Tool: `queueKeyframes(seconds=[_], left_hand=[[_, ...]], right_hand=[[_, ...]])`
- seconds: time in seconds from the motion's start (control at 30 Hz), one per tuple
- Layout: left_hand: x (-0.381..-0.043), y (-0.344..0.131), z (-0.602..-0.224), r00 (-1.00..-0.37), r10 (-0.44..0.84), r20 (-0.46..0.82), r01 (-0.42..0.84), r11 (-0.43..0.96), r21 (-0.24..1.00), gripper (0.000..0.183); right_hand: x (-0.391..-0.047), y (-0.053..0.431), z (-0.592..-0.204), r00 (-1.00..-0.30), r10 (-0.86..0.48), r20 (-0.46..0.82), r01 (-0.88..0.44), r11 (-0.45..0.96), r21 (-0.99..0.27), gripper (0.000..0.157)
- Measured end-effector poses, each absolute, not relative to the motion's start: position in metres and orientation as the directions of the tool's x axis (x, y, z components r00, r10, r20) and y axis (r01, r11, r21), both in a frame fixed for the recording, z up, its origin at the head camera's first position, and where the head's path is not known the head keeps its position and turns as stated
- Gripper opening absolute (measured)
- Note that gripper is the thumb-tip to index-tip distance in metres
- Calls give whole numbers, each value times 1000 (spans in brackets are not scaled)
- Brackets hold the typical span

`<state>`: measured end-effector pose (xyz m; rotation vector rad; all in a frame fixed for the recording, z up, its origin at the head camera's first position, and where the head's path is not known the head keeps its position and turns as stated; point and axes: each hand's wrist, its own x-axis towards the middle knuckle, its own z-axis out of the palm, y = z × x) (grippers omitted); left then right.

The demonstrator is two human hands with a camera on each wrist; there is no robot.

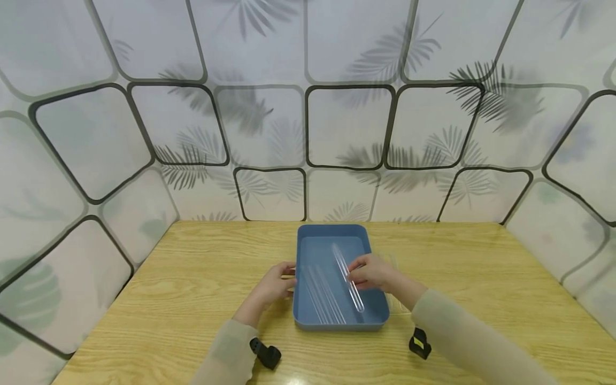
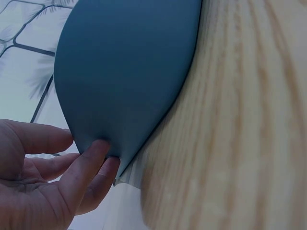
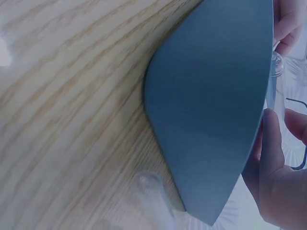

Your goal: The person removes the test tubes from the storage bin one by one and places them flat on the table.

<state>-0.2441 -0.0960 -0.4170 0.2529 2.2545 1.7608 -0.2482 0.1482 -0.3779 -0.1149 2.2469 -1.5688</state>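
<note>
Head view: the right hand (image 1: 372, 271) pinches a clear tube (image 1: 353, 292) between thumb and fingers, the gap closed down to the tube's own thickness. From this pinch the tube slants both ways, one end up and to the left of the fingertips, the rounded end below them toward the person. The tube lies over the inside of a blue tray (image 1: 341, 326); whether it touches the tray's floor cannot be told. Left of the pinch, inside the tray, more clear tubes (image 1: 324, 297) lie side by side at a similar slant; their exact number is hard to make out.

Farther left of the grip, the left hand (image 1: 272, 283) rests its fingertips on the outer face of the tray's left wall, fingers loosely bent, with no tube in them, as the left wrist view also shows. In the right wrist view, the tube's rounded end stands out from between thumb and fingers, beyond the tray wall. Below the right hand, outside the tray, blurred clear pieces (image 3: 152, 199) lie on the wooden table (image 1: 221, 256). A black device (image 1: 420, 344) sits at the right sleeve, nearer the person than the pinch.
</note>
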Motion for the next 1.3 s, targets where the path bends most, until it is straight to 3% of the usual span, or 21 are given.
queueKeyframes(seconds=[1.3], left_hand=[[-246, -97, -419, -947, 304, -108, -43, 212, 976, 43]], right_hand=[[-246, 222, -377, -935, -229, -272, 186, 338, -923, 20]])
